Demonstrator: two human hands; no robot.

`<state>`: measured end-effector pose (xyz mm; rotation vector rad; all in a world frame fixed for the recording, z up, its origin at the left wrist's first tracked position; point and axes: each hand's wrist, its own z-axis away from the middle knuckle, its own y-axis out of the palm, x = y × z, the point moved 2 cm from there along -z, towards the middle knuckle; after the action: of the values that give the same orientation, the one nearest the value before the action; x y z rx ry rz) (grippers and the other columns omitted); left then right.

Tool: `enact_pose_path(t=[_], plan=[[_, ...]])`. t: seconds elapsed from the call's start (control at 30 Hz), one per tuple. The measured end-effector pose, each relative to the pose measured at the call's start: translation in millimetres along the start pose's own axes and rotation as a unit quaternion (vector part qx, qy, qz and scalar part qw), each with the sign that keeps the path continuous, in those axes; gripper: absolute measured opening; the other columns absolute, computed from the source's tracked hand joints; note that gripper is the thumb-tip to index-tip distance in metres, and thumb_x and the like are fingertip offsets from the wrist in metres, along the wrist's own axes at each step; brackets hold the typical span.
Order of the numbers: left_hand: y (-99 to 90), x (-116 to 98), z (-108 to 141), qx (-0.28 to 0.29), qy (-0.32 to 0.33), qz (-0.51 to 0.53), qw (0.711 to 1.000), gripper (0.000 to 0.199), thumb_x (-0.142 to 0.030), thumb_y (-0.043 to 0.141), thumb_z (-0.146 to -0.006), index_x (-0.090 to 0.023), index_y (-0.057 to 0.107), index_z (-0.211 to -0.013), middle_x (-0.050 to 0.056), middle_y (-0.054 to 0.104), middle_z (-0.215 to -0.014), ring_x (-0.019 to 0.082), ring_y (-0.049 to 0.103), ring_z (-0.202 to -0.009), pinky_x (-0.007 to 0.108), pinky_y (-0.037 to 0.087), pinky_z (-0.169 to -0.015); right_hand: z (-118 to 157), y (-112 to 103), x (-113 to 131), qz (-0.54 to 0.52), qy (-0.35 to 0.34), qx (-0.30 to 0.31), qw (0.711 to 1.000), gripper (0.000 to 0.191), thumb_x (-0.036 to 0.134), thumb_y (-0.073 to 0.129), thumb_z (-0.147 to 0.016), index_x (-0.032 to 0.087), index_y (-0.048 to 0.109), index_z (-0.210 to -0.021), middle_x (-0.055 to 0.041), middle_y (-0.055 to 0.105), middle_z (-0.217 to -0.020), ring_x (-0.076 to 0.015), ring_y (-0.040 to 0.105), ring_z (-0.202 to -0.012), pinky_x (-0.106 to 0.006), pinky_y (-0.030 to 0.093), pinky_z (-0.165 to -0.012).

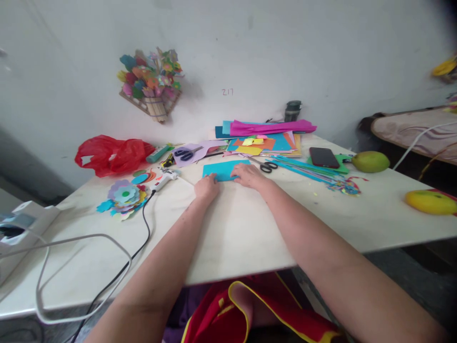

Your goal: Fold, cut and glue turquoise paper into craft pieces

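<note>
A bright blue sheet of paper [222,167] lies on the pale table in front of me. My left hand [207,188] grips its near left corner, the fingers bent at the edge. Over the right part of the sheet, my right hand [247,175] has curled fingers closed at the near edge; some fingertips are hidden. Just right of that hand rest dark-handled scissors [268,166]. A white glue gun [164,181] with a black cord lies to the left, beside a pile of paper flowers [125,196].
Stacked coloured paper [271,127] runs along the wall. A red plastic bag [110,155] and second scissors [188,153] lie at back left. To the right are paper strips [300,170], a phone [323,157] and mangoes [370,162]. Cables [96,236] cross the left side.
</note>
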<state>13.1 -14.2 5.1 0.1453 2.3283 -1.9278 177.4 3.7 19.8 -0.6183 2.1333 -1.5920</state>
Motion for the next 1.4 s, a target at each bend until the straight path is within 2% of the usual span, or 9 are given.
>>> enact_pose_path(t=[0.27, 0.53, 0.77, 0.97, 1.07, 1.23, 1.4], plan=[[-0.8, 0.7, 0.5, 0.003, -0.001, -0.007, 1.0, 0.044, -0.028, 0.034, -0.084, -0.029, 0.05, -0.126, 0.007, 0.062, -0.114, 0.026, 0.058, -0.101, 0.038, 0.045, -0.083, -2.2, 0.8, 3.9, 0.039, -0.03, 0.018, 0.999, 0.026, 0.015, 0.046, -0.084, 0.023, 0.067, -0.099, -0.0063, 0.064, -0.101, -0.0201, 0.053, -0.1, -0.027, 0.037, -0.072], [-1.3, -0.3, 2.2, 0.006, 0.0, -0.013, 1.0, 0.044, -0.028, 0.034, -0.085, -0.03, 0.049, -0.127, 0.007, 0.062, -0.114, 0.026, 0.058, -0.102, 0.038, 0.044, -0.084, 3.9, -4.4, -2.6, 0.057, -0.005, 0.032, 0.998, 0.033, 0.008, 0.043, -0.08, 0.022, 0.067, -0.1, -0.0082, 0.064, -0.1, -0.022, 0.054, -0.099, -0.029, 0.038, -0.074], [-0.9, -1.4, 2.6, -0.018, 0.013, -0.008, 1.0, 0.043, -0.031, 0.036, -0.084, -0.029, 0.052, -0.124, 0.006, 0.064, -0.11, 0.025, 0.058, -0.102, 0.036, 0.045, -0.083, -1.9, 0.6, 5.1, 0.049, -0.012, 0.012, 0.999, 0.025, 0.021, 0.045, -0.086, 0.021, 0.067, -0.098, -0.0087, 0.064, -0.103, -0.0216, 0.053, -0.1, -0.029, 0.038, -0.073], [-3.8, -3.0, 3.7, -0.017, 0.005, -0.008, 1.0, 0.042, -0.031, 0.037, -0.085, -0.031, 0.052, -0.123, 0.004, 0.065, -0.11, 0.024, 0.06, -0.098, 0.035, 0.046, -0.082, -10.9, 10.1, 8.6, 0.064, -0.027, 0.002, 0.998, 0.028, 0.019, 0.04, -0.089, 0.019, 0.068, -0.096, -0.0104, 0.064, -0.101, -0.0212, 0.054, -0.099, -0.028, 0.038, -0.07], [-3.8, -1.2, 2.9, -0.025, 0.012, 0.006, 1.0, 0.04, -0.036, 0.041, -0.083, -0.031, 0.056, -0.119, 0.003, 0.067, -0.106, 0.024, 0.061, -0.097, 0.035, 0.046, -0.081, -11.5, 11.3, 7.0, 0.067, -0.02, 0.008, 0.998, 0.03, 0.019, 0.039, -0.089, 0.018, 0.069, -0.094, -0.0109, 0.065, -0.1, -0.021, 0.054, -0.098, -0.027, 0.037, -0.07], [-2.6, 8.1, -1.0, -0.032, 0.04, 0.062, 0.997, 0.03, -0.042, 0.054, -0.076, -0.035, 0.066, -0.103, -0.005, 0.064, -0.113, 0.021, 0.06, -0.099, 0.03, 0.046, -0.081, -8.8, 7.6, 4.3, 0.05, -0.01, 0.014, 0.999, 0.028, 0.019, 0.042, -0.088, 0.019, 0.07, -0.092, -0.0093, 0.065, -0.1, -0.0201, 0.055, -0.096, -0.026, 0.037, -0.067], [-3.5, 14.4, -4.2, -0.028, 0.037, 0.081, 0.996, 0.024, -0.042, 0.055, -0.076, -0.034, 0.069, -0.094, -0.007, 0.068, -0.105, 0.018, 0.062, -0.094, 0.026, 0.046, -0.078, -6.0, 5.7, 5.3, 0.035, -0.012, 0.018, 0.999, 0.025, 0.021, 0.045, -0.087, 0.022, 0.069, -0.093, -0.0069, 0.065, -0.102, -0.0191, 0.054, -0.097, -0.025, 0.037, -0.068]])
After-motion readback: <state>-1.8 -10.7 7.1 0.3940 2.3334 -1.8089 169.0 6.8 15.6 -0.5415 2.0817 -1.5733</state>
